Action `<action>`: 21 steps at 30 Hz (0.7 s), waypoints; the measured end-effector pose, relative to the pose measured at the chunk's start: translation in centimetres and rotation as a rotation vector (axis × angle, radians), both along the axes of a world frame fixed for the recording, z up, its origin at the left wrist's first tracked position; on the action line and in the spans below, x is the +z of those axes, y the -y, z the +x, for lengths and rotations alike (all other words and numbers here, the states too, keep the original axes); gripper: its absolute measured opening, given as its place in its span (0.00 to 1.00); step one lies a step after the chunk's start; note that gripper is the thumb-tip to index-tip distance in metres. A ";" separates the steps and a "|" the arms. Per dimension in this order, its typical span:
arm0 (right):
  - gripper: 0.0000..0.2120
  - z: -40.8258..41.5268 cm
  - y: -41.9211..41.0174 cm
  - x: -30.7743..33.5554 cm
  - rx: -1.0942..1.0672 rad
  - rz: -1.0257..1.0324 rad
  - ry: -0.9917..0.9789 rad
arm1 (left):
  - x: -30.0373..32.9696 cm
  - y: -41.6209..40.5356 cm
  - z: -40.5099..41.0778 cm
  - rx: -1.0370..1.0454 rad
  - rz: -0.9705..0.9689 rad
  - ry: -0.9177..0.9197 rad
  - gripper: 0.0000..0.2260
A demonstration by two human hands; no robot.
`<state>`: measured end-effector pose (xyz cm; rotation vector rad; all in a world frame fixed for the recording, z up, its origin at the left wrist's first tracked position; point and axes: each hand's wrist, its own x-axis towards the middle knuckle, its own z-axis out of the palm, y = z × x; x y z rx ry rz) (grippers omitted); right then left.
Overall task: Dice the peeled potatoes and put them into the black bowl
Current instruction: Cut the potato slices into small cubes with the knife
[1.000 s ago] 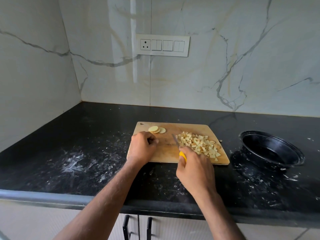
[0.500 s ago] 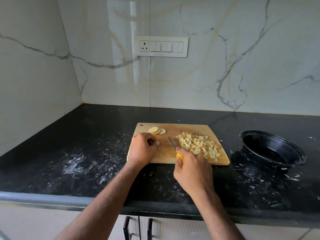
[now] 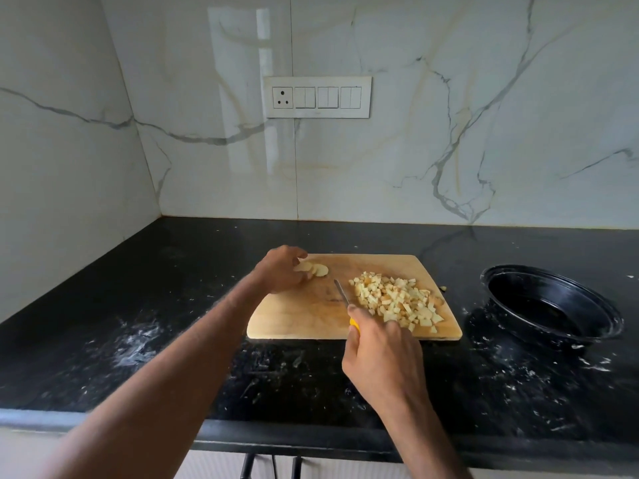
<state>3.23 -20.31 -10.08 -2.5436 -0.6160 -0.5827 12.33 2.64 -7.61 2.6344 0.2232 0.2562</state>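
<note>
A wooden cutting board (image 3: 301, 316) lies on the black counter. A heap of diced potato (image 3: 394, 299) covers its right half. A few round potato slices (image 3: 316, 269) lie at its far left corner, and my left hand (image 3: 281, 271) reaches over them with fingers curled onto the slices. My right hand (image 3: 382, 354) grips a yellow-handled knife (image 3: 342, 292), whose blade points away from me just left of the heap. The black bowl (image 3: 553, 305) stands to the right of the board, and I see no potato in it.
One stray potato piece (image 3: 443, 288) lies on the counter (image 3: 173, 305) off the board's right edge. White smears mark the counter left and right of the board. A switch plate (image 3: 316, 97) sits on the marble wall behind. Cabinet handles (image 3: 247, 466) show below the counter edge.
My left hand has moved from the board's near left side up to the slices at the far corner. The knife hand has stayed beside the heap.
</note>
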 end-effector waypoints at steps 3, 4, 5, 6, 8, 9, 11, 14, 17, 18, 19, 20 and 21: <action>0.19 0.1 0.0 0.1 0.011 0.012 -0.022 | 0.1 -0.5 0.5 -0.012 0.013 -0.010 0.18; 0.19 0.1 0.0 0.1 0.016 0.018 -0.028 | 0.1 -0.6 0.6 -0.007 0.005 0.007 0.17; 0.19 0.1 0.1 0.2 0.020 0.024 -0.031 | 0.1 -0.7 0.6 -0.001 -0.002 0.025 0.17; 0.19 0.1 0.1 0.2 0.022 0.024 -0.031 | 0.1 -0.8 0.6 0.004 -0.012 0.039 0.17; 0.19 0.3 0.1 0.1 0.027 0.024 -0.025 | -0.1 -0.8 0.5 0.010 -0.032 0.053 0.18; 0.19 0.3 0.1 0.0 0.030 0.024 -0.026 | -0.1 -0.7 0.3 0.011 -0.036 0.054 0.18; 0.19 0.3 0.1 0.0 0.035 0.024 -0.038 | 0.0 -0.6 -0.1 0.012 -0.032 0.055 0.17; 0.19 0.3 0.2 0.0 0.044 0.023 -0.059 | 0.2 -0.3 -1.0 0.040 -0.020 0.066 0.16; 0.19 0.2 0.3 0.1 0.024 0.039 -0.066 | 0.5 0.9 -2.8 -0.044 0.017 0.161 0.17; 0.19 0.2 0.3 0.1 0.015 0.045 -0.065 | 0.4 1.6 -3.6 -0.131 0.018 0.184 0.17; 0.19 0.2 0.3 0.1 0.005 0.045 -0.065 | 0.4 2.4 -4.5 -0.238 0.018 0.191 0.18; 0.19 0.3 0.3 0.0 -0.004 0.040 -0.065 | 0.2 3.2 -5.3 -0.332 0.029 0.176 0.19; 0.18 0.3 0.3 0.0 -0.010 0.034 -0.066 | -0.1 3.8 -5.9 -0.399 0.041 0.157 0.21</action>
